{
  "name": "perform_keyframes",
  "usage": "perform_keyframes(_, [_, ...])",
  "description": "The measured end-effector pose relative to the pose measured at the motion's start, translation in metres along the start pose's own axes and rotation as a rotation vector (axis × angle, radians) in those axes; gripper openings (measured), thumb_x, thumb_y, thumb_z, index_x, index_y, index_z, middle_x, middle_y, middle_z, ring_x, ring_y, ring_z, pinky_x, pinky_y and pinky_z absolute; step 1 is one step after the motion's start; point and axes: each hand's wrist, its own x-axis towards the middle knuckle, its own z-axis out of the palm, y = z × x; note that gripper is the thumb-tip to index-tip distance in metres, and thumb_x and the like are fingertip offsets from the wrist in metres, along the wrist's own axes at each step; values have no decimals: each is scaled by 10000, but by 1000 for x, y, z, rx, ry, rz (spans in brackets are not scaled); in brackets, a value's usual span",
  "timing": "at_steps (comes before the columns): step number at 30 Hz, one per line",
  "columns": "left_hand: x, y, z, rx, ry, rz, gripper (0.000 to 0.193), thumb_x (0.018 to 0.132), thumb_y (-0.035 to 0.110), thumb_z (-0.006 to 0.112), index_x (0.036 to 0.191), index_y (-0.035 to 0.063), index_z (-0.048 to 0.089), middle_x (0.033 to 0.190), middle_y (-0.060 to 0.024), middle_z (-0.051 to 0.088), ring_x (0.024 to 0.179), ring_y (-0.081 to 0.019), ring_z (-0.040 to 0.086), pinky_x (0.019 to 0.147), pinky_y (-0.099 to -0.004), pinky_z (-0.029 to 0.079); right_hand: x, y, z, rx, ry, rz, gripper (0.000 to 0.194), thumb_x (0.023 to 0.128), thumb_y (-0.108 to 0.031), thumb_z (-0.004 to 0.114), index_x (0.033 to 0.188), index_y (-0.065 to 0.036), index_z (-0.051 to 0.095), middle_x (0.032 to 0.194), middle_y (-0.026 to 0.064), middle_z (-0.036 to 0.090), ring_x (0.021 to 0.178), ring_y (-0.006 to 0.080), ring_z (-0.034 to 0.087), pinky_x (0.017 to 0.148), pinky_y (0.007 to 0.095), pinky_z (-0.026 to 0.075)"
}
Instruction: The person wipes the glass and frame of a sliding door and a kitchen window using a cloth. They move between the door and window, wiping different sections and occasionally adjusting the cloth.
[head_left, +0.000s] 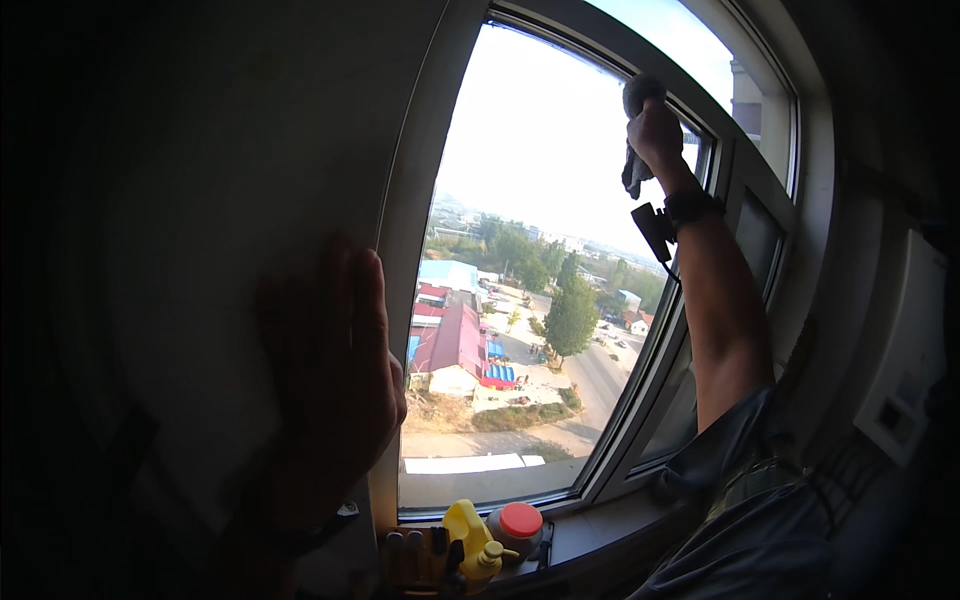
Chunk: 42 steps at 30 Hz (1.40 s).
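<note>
A bunched grey cloth (643, 94) is gripped in my right hand (657, 135), raised at the top right of the window pane (540, 172); one end of the cloth hangs below the fist. A dark band with a small black device is strapped on the right wrist. My left hand (337, 360) is in deep shadow at the window's left side, its fingers pointing up and the palm near or against the wall (225, 187). No object shows in it. Whether it touches the wall cannot be told.
On the windowsill (592, 529) stand a yellow pump bottle (480, 551), a jar with a red lid (520, 519) and a holder with several dark handles (412, 559). The white window frame (420, 150) surrounds the pane. A pale panel (904, 360) is at the right.
</note>
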Motion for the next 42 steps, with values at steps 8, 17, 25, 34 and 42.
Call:
perform_keyframes(8, [3,0,2,-41,92,21,699,964,-22,447,1645,-10,285,1662,-245,363,1546,-413,348,1286,-625,184,-1,-83,-10,-186,223,-297,194,897,-101,710,1091,-90,714,1075,192,689,921,302,748,735,458,636])
perform_keyframes(17, [-4,-5,-1,-58,40,69,689,978,34,501,1633,-32,298,1650,-267,364,1545,-446,329,1268,-672,172,0,-5,19,-182,255,-194,166,890,-64,680,1042,-6,713,1001,237,710,905,395,747,780,475,635])
perform_keyframes(25, [-1,-7,4,-23,14,84,738,957,96,553,1631,-49,289,1664,-282,327,1530,-494,327,1249,-702,202,-27,-65,-13,-17,162,-122,270,910,-110,704,1167,-63,637,976,217,688,858,380,742,732,475,631])
perform_keyframes(34, [-1,-9,3,-81,17,89,760,944,43,539,1646,-27,258,1671,-280,316,1542,-478,318,1256,-699,191,-42,-25,-5,-205,169,-268,147,863,-82,697,994,-17,710,950,181,642,841,350,717,676,446,636])
perform_keyframes(42, [-4,-6,3,-24,53,88,682,970,44,541,1602,-85,321,1652,-285,351,1532,-469,346,1238,-702,241,-34,28,16,-66,-55,234,248,887,-156,651,1048,23,706,1009,291,738,941,439,748,850,514,617])
